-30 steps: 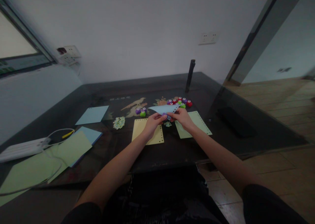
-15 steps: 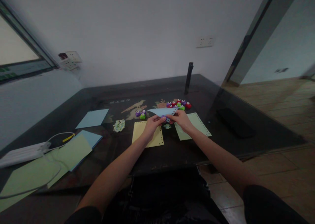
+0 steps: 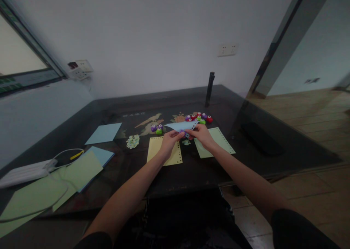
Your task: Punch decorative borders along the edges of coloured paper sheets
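My left hand [image 3: 168, 140] and my right hand [image 3: 200, 133] meet above the dark table [image 3: 191, 168], both pinching a light blue sheet of paper [image 3: 181, 125] with a punched edge. A small purple punch [image 3: 185, 133] sits between my fingers at the sheet's near edge; which hand grips it I cannot tell. Below my left hand lies a yellow sheet [image 3: 164, 152] with holes along its edge, below my right a green sheet [image 3: 216, 139].
A cluster of small coloured punches [image 3: 198, 117] lies beyond my hands, a few more [image 3: 156, 128] to the left. Paper cut-outs [image 3: 132, 141], blue sheets [image 3: 104, 133], green sheets [image 3: 76, 168], a white power strip [image 3: 26, 170] with cables, a dark upright post [image 3: 210, 88].
Hands and blue sheet stay together in almost the same pose; the camera tilted slightly, shifting the scene down in the picture.
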`<act>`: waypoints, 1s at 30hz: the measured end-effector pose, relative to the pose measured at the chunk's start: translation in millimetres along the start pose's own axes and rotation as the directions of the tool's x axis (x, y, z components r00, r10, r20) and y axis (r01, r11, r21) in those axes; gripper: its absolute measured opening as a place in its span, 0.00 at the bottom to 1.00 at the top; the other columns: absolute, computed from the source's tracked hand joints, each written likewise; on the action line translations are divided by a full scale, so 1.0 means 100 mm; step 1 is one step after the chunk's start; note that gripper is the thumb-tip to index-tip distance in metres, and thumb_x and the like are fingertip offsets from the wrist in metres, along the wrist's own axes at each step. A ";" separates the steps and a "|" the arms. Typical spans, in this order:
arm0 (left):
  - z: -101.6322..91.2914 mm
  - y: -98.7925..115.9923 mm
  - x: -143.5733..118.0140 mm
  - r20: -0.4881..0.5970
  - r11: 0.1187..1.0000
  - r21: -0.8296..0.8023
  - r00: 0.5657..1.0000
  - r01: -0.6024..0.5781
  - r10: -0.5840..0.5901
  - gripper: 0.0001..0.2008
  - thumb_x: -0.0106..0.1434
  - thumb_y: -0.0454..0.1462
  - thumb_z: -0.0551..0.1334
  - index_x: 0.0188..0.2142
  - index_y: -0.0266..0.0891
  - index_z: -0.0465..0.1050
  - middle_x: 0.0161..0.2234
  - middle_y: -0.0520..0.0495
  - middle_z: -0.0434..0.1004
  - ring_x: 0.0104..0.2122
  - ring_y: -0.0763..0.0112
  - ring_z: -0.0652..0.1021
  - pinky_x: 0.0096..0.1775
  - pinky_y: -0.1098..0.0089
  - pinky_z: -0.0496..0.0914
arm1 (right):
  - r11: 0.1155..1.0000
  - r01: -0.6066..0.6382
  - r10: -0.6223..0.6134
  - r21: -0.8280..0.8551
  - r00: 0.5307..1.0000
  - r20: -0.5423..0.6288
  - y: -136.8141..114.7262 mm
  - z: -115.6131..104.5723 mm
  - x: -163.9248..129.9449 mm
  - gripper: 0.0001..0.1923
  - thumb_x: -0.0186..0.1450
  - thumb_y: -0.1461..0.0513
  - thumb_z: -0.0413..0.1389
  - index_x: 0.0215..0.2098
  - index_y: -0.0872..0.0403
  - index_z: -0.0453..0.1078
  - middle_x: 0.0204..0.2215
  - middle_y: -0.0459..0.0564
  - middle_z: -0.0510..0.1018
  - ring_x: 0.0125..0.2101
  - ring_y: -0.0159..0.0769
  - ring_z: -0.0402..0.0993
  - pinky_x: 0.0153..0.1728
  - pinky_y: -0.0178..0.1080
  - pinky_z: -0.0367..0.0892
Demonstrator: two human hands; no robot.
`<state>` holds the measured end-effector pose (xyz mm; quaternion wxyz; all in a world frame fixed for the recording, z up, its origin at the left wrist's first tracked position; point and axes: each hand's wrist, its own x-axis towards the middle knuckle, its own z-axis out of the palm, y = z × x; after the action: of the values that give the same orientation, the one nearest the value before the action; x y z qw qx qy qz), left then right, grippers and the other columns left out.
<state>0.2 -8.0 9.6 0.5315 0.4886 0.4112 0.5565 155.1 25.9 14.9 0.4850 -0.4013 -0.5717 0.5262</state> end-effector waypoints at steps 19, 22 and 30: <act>0.04 -0.02 0.00 0.018 0.996 -0.085 1.000 -0.009 0.011 0.15 0.49 0.41 0.70 0.34 0.33 0.78 0.33 0.43 0.80 0.34 0.66 0.76 0.42 0.66 0.66 | 1.000 0.007 -0.008 -0.015 1.000 -0.024 -0.08 0.00 -0.01 0.19 0.44 0.52 0.66 0.27 0.57 0.72 0.18 0.47 0.75 0.17 0.30 0.69 0.21 0.36 0.69; 0.04 -0.04 0.00 0.019 0.996 -0.088 0.999 -0.024 0.026 0.16 0.49 0.42 0.70 0.36 0.33 0.78 0.34 0.43 0.80 0.36 0.66 0.76 0.44 0.65 0.66 | 1.000 0.007 -0.007 0.000 1.000 -0.011 -0.07 -0.01 0.00 0.19 0.45 0.53 0.66 0.28 0.57 0.72 0.19 0.47 0.75 0.18 0.30 0.68 0.21 0.36 0.69; 0.02 -0.08 0.02 0.052 0.993 -0.115 0.998 -0.014 0.020 0.15 0.50 0.41 0.69 0.36 0.34 0.79 0.34 0.44 0.80 0.34 0.68 0.76 0.43 0.66 0.66 | 1.000 -0.004 0.004 0.000 1.000 0.007 -0.05 -0.03 0.01 0.18 0.46 0.54 0.66 0.30 0.58 0.72 0.20 0.47 0.75 0.18 0.30 0.68 0.22 0.36 0.68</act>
<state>3.7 -4.9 2.3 0.5643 0.4755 0.3603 0.5706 158.1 26.7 19.5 0.4819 -0.4004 -0.5727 0.5287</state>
